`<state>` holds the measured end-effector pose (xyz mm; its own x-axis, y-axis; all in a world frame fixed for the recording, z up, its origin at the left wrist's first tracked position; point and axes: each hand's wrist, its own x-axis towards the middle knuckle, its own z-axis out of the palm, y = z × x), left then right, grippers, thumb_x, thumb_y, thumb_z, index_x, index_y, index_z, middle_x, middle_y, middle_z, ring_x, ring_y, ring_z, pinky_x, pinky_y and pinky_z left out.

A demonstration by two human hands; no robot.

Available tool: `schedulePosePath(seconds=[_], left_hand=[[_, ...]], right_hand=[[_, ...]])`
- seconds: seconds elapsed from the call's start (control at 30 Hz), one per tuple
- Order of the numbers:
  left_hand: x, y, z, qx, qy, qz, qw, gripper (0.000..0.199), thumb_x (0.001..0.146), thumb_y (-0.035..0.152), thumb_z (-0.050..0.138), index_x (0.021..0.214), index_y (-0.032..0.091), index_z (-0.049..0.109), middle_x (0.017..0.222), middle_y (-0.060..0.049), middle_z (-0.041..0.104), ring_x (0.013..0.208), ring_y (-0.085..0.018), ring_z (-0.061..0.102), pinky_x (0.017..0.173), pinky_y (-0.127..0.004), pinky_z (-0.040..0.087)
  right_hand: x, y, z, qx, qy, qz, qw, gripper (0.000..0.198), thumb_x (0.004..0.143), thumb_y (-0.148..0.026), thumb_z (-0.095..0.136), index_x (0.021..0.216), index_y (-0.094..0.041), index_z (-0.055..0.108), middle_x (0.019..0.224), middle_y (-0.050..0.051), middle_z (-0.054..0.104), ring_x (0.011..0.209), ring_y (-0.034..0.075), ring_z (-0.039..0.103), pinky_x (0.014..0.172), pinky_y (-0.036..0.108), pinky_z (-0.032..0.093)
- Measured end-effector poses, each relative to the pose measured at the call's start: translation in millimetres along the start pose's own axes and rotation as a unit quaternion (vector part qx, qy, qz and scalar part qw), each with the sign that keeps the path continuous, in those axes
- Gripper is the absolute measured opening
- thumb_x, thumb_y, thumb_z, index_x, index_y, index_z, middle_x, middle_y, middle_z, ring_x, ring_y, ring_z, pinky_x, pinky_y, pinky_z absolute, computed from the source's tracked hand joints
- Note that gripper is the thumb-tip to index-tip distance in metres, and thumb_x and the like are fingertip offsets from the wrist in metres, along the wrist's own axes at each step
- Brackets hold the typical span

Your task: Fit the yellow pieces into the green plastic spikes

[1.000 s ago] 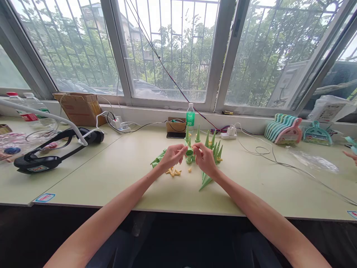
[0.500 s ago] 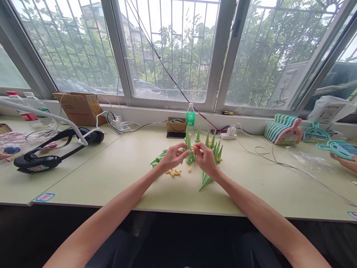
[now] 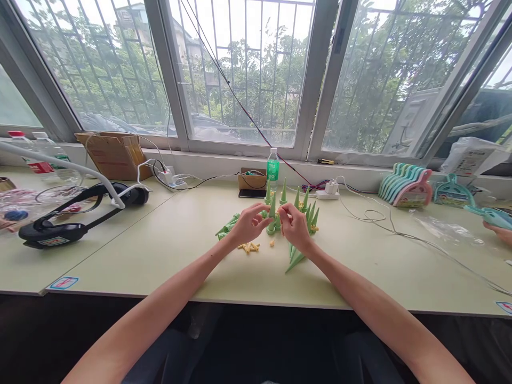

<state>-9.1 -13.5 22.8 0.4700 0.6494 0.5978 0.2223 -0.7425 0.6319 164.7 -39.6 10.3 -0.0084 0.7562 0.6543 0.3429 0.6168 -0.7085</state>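
My left hand [image 3: 250, 224] has its thumb and fingertips closed at a slim green cone [image 3: 272, 205], which tilts slightly to the right. Close beside it, my right hand [image 3: 295, 225] is closed in a pinch, and whatever lies between its fingertips is too small to make out. Several green cones stand upright behind and to the right of the hands, such as the cone [image 3: 284, 192] at the back. Two or more green cones [image 3: 295, 262] lie flat below my right hand. Small yellow pieces [image 3: 248, 247] form a pile below my left hand, with one yellow piece [image 3: 272, 243] apart.
Green cylindrical parts [image 3: 228, 226] lie left of my left hand. A green-labelled bottle [image 3: 272, 169] stands behind the cones, near a phone [image 3: 251, 193]. A black headset [image 3: 60, 226] lies at left. Teal and pink dustpan-like items [image 3: 406, 185] and another person's hand [image 3: 498, 233] are at right.
The green cone at my left fingertips has tipped slightly to the right. Both my hands have barely moved. At far right, the other person's hand and teal item have shifted right.
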Motion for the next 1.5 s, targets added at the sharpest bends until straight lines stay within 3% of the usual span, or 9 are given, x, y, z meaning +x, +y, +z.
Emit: schedulePosePath(seconds=[0.17,0.43,0.53,0.63,0.73,0.8,0.93,1.13,1.5], left_hand=[[0,-4,0,0.032,0.013,0.027,0.999,0.028,0.088,0.040,0.058,0.106,0.019,0.065,0.107,-0.008,0.057,0.054,-0.003,0.051,0.046,-0.016,0.047],[2,7,6,0.017,0.059,-0.001,0.998,0.030,0.090,0.045,0.056,0.103,0.018,0.059,0.106,-0.006,0.058,0.052,-0.002,0.050,0.044,-0.016,0.043],[2,11,5,-0.005,0.093,-0.038,0.995,0.035,0.094,0.050,0.046,0.098,0.017,0.056,0.077,-0.001,0.060,0.046,-0.005,0.050,0.043,-0.016,0.040],[2,9,3,-0.023,0.119,-0.070,0.990,0.048,0.095,0.055,0.038,0.075,0.015,0.056,0.047,0.004,0.047,0.038,-0.006,0.045,0.041,-0.017,0.035],[3,5,2,-0.027,0.097,-0.099,0.990,0.067,0.095,0.059,0.034,0.048,0.014,0.051,0.038,0.001,0.045,0.035,-0.006,0.043,0.041,-0.019,0.035],[3,2,3,-0.033,0.051,-0.116,0.991,0.072,0.094,0.062,0.033,0.043,0.014,0.052,0.037,-0.001,0.047,0.034,-0.007,0.044,0.041,-0.019,0.036],[3,2,3,-0.056,-0.010,-0.131,0.990,0.072,0.092,0.064,0.036,0.048,0.012,0.059,0.042,-0.003,0.055,0.034,-0.007,0.047,0.038,-0.019,0.035],[3,5,-1,-0.054,-0.015,-0.127,0.990,0.068,0.090,0.063,0.040,0.054,0.011,0.064,0.047,-0.005,0.059,0.037,-0.007,0.047,0.041,-0.018,0.036],[0,5,-4,-0.021,-0.024,-0.100,0.994,0.057,0.091,0.059,0.044,0.063,0.013,0.062,0.041,0.001,0.050,0.038,-0.007,0.043,0.043,-0.018,0.034]], right_hand=[[0,-2,0,0.004,0.006,0.004,1.000,0.030,0.094,-0.046,0.044,0.079,-0.021,0.048,0.059,-0.004,0.045,0.044,0.009,0.039,0.043,0.022,0.036],[-1,0,2,-0.002,0.004,0.007,1.000,0.030,0.095,-0.047,0.043,0.081,-0.021,0.049,0.059,-0.004,0.047,0.043,0.009,0.042,0.044,0.021,0.035],[-1,0,1,-0.003,0.008,0.004,1.000,0.030,0.096,-0.047,0.042,0.083,-0.021,0.049,0.060,-0.004,0.047,0.043,0.009,0.043,0.043,0.021,0.035],[-2,-1,1,-0.005,0.013,-0.003,1.000,0.029,0.096,-0.046,0.042,0.082,-0.021,0.049,0.062,-0.003,0.047,0.044,0.008,0.042,0.043,0.021,0.035],[-3,-3,0,-0.007,0.006,-0.017,1.000,0.029,0.096,-0.045,0.042,0.082,-0.021,0.049,0.063,-0.003,0.047,0.045,0.008,0.043,0.044,0.020,0.035],[-4,-4,0,-0.008,-0.007,-0.029,1.000,0.029,0.097,-0.044,0.041,0.083,-0.021,0.050,0.063,-0.003,0.047,0.047,0.008,0.044,0.045,0.019,0.036],[-4,-5,-1,-0.013,-0.015,-0.041,0.999,0.029,0.097,-0.043,0.041,0.084,-0.020,0.052,0.065,-0.002,0.049,0.048,0.008,0.045,0.045,0.019,0.037],[-3,-4,-1,-0.012,-0.018,-0.047,0.999,0.027,0.096,-0.042,0.042,0.083,-0.020,0.052,0.066,-0.002,0.050,0.050,0.008,0.047,0.046,0.019,0.038],[-2,-3,-1,-0.006,-0.017,-0.034,0.999,0.031,0.096,-0.046,0.041,0.082,-0.020,0.052,0.067,-0.001,0.051,0.050,0.009,0.048,0.045,0.019,0.038]])
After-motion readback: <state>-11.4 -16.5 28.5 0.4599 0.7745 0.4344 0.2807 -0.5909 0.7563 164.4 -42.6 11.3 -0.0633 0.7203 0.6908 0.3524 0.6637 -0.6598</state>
